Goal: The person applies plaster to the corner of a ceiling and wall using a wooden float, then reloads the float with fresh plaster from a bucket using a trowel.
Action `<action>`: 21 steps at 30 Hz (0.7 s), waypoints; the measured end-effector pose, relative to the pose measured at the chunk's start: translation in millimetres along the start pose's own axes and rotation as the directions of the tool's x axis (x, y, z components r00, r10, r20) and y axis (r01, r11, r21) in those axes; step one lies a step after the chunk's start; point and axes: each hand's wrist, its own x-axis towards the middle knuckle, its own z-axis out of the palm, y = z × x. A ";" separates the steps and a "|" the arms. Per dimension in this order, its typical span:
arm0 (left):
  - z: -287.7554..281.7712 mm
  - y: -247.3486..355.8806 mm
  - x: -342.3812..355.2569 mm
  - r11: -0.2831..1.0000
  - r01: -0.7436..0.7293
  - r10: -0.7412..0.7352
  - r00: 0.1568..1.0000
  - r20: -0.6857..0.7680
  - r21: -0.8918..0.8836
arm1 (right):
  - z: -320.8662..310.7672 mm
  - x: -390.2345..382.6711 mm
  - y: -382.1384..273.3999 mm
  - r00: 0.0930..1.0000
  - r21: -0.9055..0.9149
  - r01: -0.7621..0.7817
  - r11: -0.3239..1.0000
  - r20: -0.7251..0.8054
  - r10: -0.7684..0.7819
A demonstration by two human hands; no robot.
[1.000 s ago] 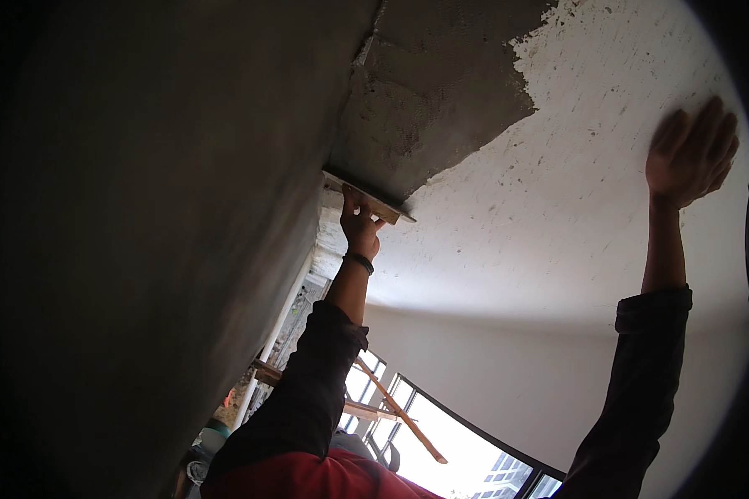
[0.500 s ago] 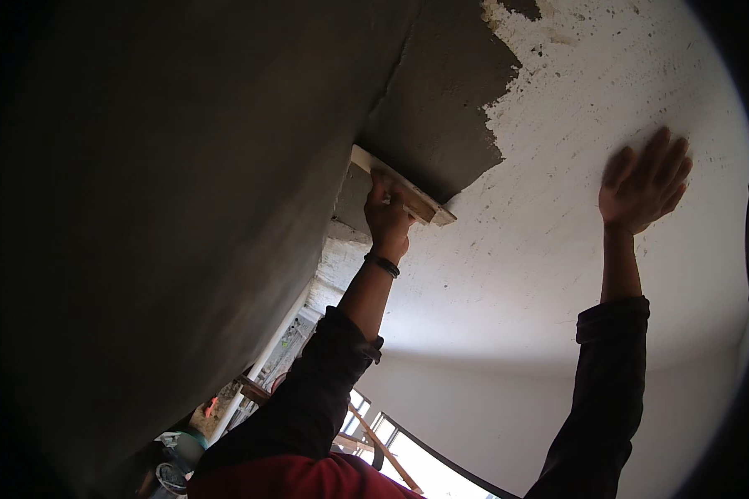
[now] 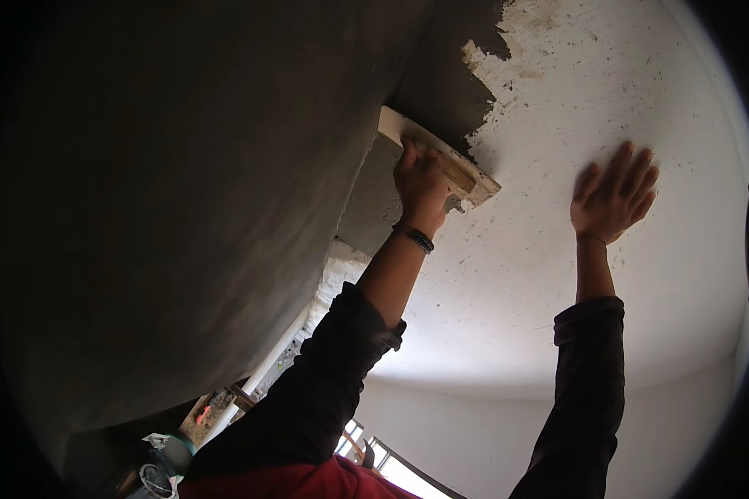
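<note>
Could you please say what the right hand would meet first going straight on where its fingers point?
The way looks free: ahead of the right hand, only the white surface shows, which it may already touch; depth is unclear.

The person wears dark cuffed sleeves (image 3: 312,399), red cloth (image 3: 304,481), dark bracelet (image 3: 416,239).

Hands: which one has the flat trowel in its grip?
The left hand, closed on the flat trowel; the right hand is spread open, no tool showing.

dark grey wall (image 3: 183,224), left | pale wall (image 3: 483,426), lower right | bright window (image 3: 404,476), bottom edge
</note>
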 end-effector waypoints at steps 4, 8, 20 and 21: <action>12.3 5.2 6.4 0.998 -0.044 0.046 0.998 0.037 -0.034 | 0.1 -0.5 -2.2 1.000 0.019 -0.014 1.000 -0.009 0.014; 30.6 15.9 -1.7 0.999 0.005 -0.005 1.000 0.009 -0.045 | -0.4 -0.1 2.1 0.999 0.027 -0.016 1.000 -0.032 0.016; 113.2 71.2 -8.3 0.801 -0.543 0.450 0.824 0.344 0.253 | 0.2 5.1 -4.9 0.999 -0.034 0.014 0.999 -0.032 -0.015; 108.0 68.3 -18.0 0.616 -0.728 0.616 0.684 0.390 0.303 | -0.2 2.3 -4.2 1.000 -0.048 0.014 0.999 -0.015 -0.014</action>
